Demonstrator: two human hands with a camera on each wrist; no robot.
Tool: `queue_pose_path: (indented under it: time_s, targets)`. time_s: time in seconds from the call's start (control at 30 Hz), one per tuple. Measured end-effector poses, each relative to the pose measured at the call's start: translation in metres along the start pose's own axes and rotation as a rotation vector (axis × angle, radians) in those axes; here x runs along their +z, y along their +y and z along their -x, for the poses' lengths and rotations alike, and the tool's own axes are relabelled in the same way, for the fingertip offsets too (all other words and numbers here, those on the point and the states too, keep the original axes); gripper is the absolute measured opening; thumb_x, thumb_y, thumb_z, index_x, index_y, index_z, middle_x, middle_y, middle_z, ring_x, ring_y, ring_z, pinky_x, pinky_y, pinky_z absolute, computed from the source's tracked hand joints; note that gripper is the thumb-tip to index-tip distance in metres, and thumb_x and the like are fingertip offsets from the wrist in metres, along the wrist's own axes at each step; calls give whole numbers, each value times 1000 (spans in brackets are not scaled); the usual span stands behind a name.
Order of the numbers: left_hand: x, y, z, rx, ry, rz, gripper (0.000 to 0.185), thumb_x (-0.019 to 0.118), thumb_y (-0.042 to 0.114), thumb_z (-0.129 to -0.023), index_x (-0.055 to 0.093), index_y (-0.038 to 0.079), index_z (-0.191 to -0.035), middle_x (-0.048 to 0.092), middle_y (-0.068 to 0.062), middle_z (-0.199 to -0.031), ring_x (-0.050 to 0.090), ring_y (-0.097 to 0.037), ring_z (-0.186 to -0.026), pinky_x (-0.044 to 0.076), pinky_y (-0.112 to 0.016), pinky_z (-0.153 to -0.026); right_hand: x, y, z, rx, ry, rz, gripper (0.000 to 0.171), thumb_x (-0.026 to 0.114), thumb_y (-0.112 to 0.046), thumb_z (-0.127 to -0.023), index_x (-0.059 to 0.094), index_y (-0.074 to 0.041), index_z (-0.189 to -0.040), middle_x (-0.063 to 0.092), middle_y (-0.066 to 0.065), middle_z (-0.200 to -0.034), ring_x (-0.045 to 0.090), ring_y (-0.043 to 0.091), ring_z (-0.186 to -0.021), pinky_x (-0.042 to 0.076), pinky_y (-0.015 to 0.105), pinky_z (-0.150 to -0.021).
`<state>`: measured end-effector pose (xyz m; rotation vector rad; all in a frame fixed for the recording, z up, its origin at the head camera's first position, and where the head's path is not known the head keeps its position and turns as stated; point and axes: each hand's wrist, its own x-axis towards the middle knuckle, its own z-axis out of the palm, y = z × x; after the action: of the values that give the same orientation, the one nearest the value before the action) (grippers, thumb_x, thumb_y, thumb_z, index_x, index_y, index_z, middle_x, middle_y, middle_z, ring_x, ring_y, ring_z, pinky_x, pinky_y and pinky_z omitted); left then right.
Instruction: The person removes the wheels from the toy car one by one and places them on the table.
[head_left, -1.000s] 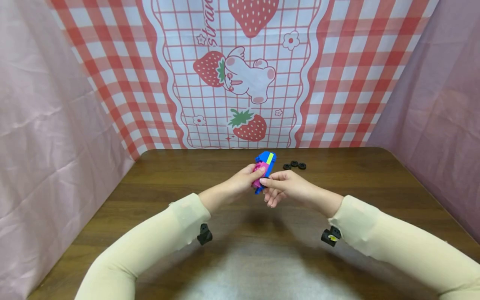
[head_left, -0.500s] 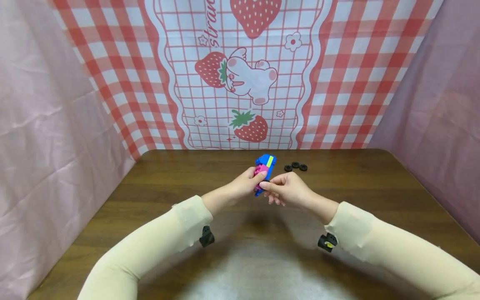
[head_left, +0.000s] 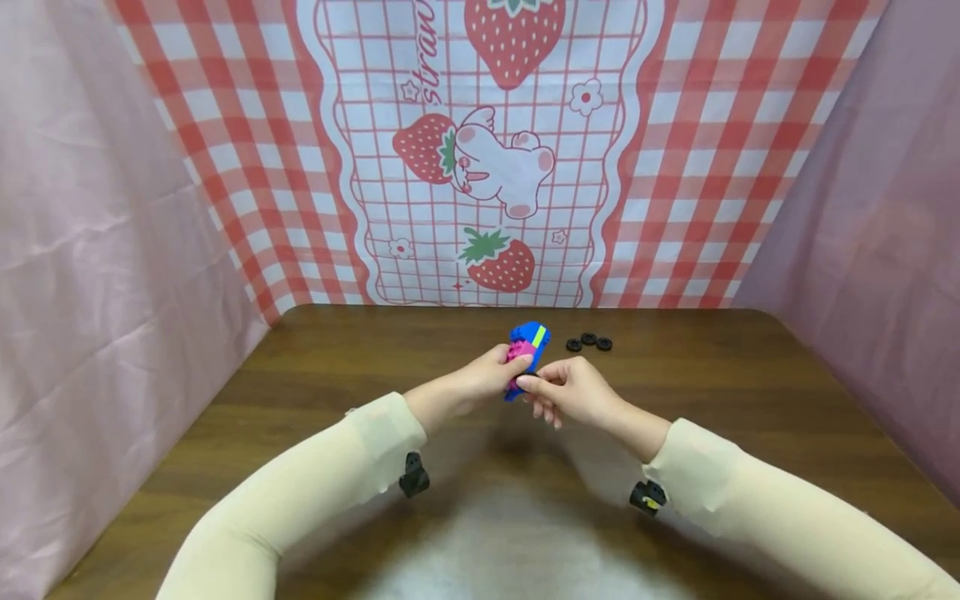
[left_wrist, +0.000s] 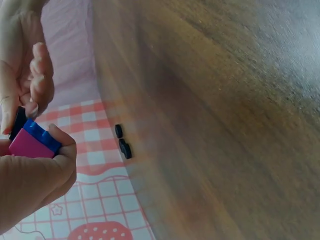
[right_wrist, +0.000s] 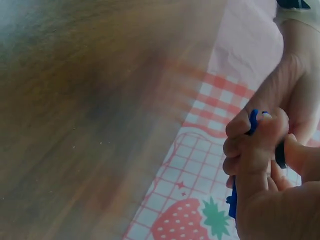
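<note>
A small brick toy (head_left: pixel 528 347), blue with a pink side and a yellow-green stripe, is held above the brown table (head_left: pixel 750 392). My left hand (head_left: pixel 501 364) grips it from the left, fingers curled round the pink and blue bricks (left_wrist: pixel 31 142). My right hand (head_left: pixel 534 383) meets it from the right and pinches a small black wheel (right_wrist: pixel 280 155) against the toy's lower end. The wheel's black edge (left_wrist: pixel 19 123) also shows beside the blue brick in the left wrist view. Both arms wear cream sleeves.
Three loose black wheels (head_left: pixel 588 342) lie on the table just right of and behind the hands, and show as black wheels (left_wrist: pixel 122 142) in the left wrist view. A strawberry-print red check cloth (head_left: pixel 495 167) hangs behind; pink cloth walls flank the table.
Both hands keep their hold on the toy and have sunk slightly toward the table. The right hand's fingers have closed in a little on the toy's lower end.
</note>
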<state>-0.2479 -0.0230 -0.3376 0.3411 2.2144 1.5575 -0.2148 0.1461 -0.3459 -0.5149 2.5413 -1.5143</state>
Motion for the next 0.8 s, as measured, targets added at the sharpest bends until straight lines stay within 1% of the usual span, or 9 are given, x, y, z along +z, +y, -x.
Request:
queue_pose_path:
  time_s: [0.07,0.13,0.17,0.3,0.4,0.53,0.6,0.7,0.8]
  targets:
    - [-1,0,0,4,-13,12,43,45,31,-103,42,-5,-127,54,-13,-109,54,-19,-97,47,-36,-90,-1,1,-1,11,-21,-46,37,63,-29,-94,67,5,-80,67,18,-67,59,14,-47,56,44,-54]
    - [-1,1,0,12,-17,19,43,44,31,-104,41,-4,-128,53,-13,-111,53,-19,-99,46,-36,-91,-4,0,-2,30,-20,-103,35,65,-25,-93,65,8,-85,69,22,-73,64,15,-51,57,45,-58]
    - [-1,1,0,18,-14,23,43,45,31,-104,41,-5,-128,53,-14,-112,52,-20,-100,46,-36,-91,-5,0,-2,45,-12,-138,33,67,-23,-92,63,9,-87,70,23,-76,66,16,-54,58,45,-61]
    - [-1,2,0,18,6,34,43,44,30,-104,41,-4,-129,53,-16,-118,51,-20,-104,45,-37,-93,-9,-5,-4,120,42,-288,31,72,-15,-88,59,11,-97,71,26,-87,72,22,-67,59,39,-67]
    - [-2,0,0,18,16,55,42,44,29,-104,41,-5,-130,52,-14,-117,49,-19,-103,44,-36,-93,-11,-8,-5,142,62,-367,31,70,-8,-88,58,14,-105,72,24,-91,73,22,-72,58,39,-74]
    - [-5,-4,-1,25,23,82,41,44,27,-104,40,-5,-129,52,-12,-111,51,-19,-100,45,-36,-91,-14,-7,-6,126,70,-422,34,66,-2,-90,56,19,-114,74,15,-87,73,17,-73,57,39,-78]
    - [-6,-4,-1,22,29,85,43,43,28,-104,39,-5,-131,53,-13,-113,52,-20,-101,45,-37,-92,-16,-6,-6,128,72,-433,35,64,-1,-91,55,19,-118,74,12,-86,72,16,-74,57,37,-78]
    - [-8,-4,0,12,35,98,45,43,28,-104,37,-5,-134,53,-17,-119,53,-22,-104,45,-40,-96,-20,-3,-7,154,81,-445,37,63,-2,-92,55,17,-123,73,10,-88,72,15,-75,57,35,-79]
    - [-9,-3,0,16,28,107,45,43,26,-104,36,-6,-135,52,-19,-121,52,-22,-105,45,-40,-97,-26,-2,-7,158,90,-468,40,62,-1,-92,53,18,-126,73,11,-92,72,15,-77,57,33,-79]
